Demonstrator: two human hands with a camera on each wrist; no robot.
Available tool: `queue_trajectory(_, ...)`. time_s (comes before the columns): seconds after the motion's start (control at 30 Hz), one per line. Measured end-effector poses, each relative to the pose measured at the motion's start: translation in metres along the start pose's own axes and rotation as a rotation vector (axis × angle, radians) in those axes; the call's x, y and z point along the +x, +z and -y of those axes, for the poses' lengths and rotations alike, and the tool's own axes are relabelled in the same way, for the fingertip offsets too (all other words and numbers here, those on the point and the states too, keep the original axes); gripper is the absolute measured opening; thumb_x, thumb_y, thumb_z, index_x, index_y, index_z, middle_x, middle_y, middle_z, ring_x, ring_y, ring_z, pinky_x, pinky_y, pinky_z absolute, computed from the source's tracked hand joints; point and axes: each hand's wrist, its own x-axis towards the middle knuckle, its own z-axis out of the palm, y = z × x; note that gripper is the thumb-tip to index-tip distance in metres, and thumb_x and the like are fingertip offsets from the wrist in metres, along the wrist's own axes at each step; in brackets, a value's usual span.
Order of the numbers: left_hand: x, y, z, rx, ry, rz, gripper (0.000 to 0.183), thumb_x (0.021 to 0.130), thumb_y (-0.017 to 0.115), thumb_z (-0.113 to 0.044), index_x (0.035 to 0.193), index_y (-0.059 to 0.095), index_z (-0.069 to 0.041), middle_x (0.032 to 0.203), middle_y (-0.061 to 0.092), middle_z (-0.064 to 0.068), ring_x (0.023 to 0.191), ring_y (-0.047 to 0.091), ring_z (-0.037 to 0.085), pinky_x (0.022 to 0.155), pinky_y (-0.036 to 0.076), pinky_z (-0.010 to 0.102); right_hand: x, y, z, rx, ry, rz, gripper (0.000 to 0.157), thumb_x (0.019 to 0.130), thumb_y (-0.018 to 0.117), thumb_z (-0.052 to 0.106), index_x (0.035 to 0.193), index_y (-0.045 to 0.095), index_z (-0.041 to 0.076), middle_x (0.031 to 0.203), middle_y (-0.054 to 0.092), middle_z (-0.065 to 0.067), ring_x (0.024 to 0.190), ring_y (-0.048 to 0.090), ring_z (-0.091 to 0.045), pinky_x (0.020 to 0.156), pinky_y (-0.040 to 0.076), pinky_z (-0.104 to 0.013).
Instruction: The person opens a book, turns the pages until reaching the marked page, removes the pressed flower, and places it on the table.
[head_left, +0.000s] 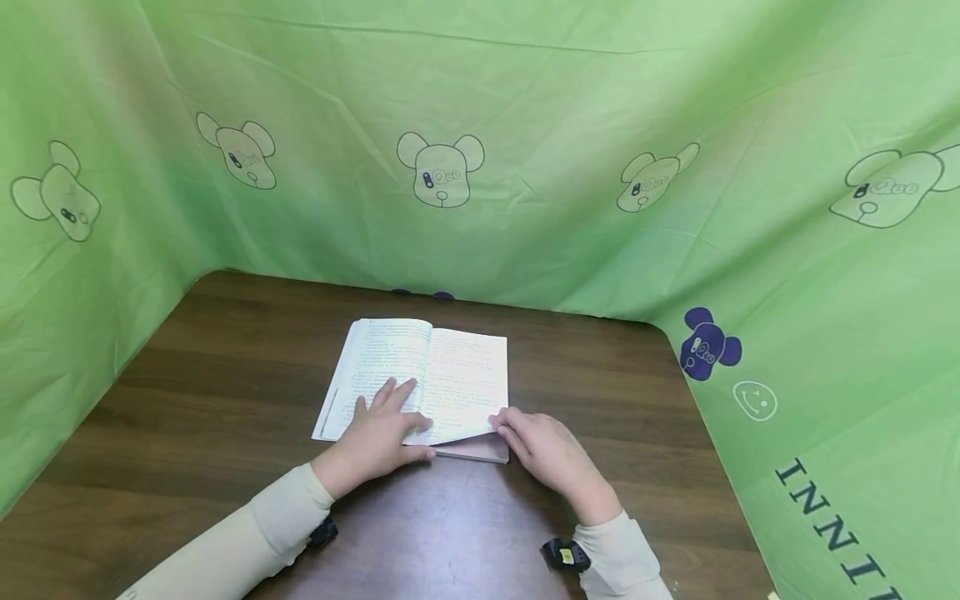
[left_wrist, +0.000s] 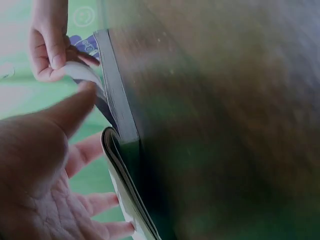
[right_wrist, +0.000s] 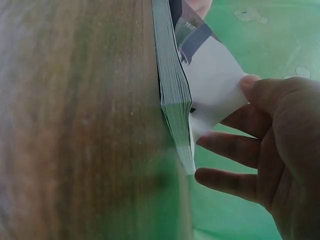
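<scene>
An open book lies on the brown table, with printed text on both pages. My right hand pinches the lower right corner of a page between thumb and fingers. That corner is lifted off the stack, and a darker picture shows on the page beneath. Spread over the lower part of the left page, my left hand has its fingers extended and its thumb near the spine. In the left wrist view, the fingers of that hand touch the curved left pages.
The wooden table extends around the book on all sides. A green curtain printed with bear heads hangs behind the table and along its sides. A dark wrist strap sits at the right sleeve.
</scene>
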Motion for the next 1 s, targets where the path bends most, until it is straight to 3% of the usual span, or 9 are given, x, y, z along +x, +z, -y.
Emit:
queue_trajectory(0.23,0.0033,0.0024,-0.0019,0.013,-0.027,-0.021,0.031,0.090,0.077,-0.045,0.114,0.080,-0.026,0.163,0.038,0.013,0.152,0.026,0.046,0.105,0.026,0.083,0.0008,-0.0036,0.0024,-0.002,0.003,-0.109,0.011,0.101,0.066,0.018,0.111,0.068,0.020,0.102,0.076,0.010,0.087,0.073,-0.009,0.076,0.058,-0.036)
queue_trajectory(0.4,0.0029,0.0027,-0.0016,0.017,-0.033,-0.025,0.027,0.095,0.072,-0.042,0.116,0.079,-0.027,0.163,0.038,0.013,0.152,0.027,0.045,0.105,0.026,0.082,0.0012,-0.0071,0.0003,0.034,0.042,-0.243,0.024,0.098,0.068,0.015,0.122,0.068,0.016,0.119,0.075,0.002,0.104,0.073,-0.018,0.088,0.058,-0.042)
queue_trajectory(0.53,0.0030,0.0037,-0.0008,0.012,-0.045,-0.040,0.033,0.096,0.070,-0.039,0.124,0.075,-0.022,0.162,0.040,0.013,0.152,0.028,0.044,0.106,0.026,0.082,0.0012,-0.0083,-0.0013,0.063,0.074,-0.258,0.024,0.098,0.068,0.016,0.122,0.067,0.014,0.124,0.073,0.000,0.113,0.070,-0.020,0.095,0.055,-0.043)
queue_trajectory(0.73,0.0043,0.0055,0.0012,-0.001,-0.065,-0.089,0.058,0.096,0.069,-0.042,0.144,0.057,-0.014,0.159,0.044,0.014,0.149,0.036,0.041,0.106,0.031,0.079,0.0019,-0.0051,-0.0039,0.077,0.003,-0.094,0.023,0.097,0.070,0.018,0.119,0.071,0.012,0.129,0.071,-0.004,0.122,0.066,-0.024,0.104,0.051,-0.044)
queue_trajectory(0.9,0.0052,0.0026,0.0016,-0.015,-0.060,-0.175,0.082,0.094,0.073,-0.043,0.158,0.035,-0.010,0.160,0.041,0.018,0.145,0.041,0.041,0.105,0.035,0.076,-0.0002,-0.0026,-0.0043,0.113,-0.054,0.118,0.035,0.098,0.070,0.025,0.130,0.068,0.012,0.146,0.060,-0.010,0.138,0.054,-0.031,0.115,0.039,-0.055)
queue_trajectory(1.0,0.0058,0.0006,0.0020,0.036,-0.034,-0.242,0.098,0.090,0.078,-0.041,0.163,0.021,-0.011,0.164,0.031,0.021,0.146,0.037,0.043,0.106,0.035,0.075,-0.0025,-0.0019,-0.0039,0.124,-0.047,0.207,0.044,0.098,0.070,0.030,0.137,0.065,0.012,0.153,0.053,-0.009,0.144,0.047,-0.032,0.118,0.031,-0.061)
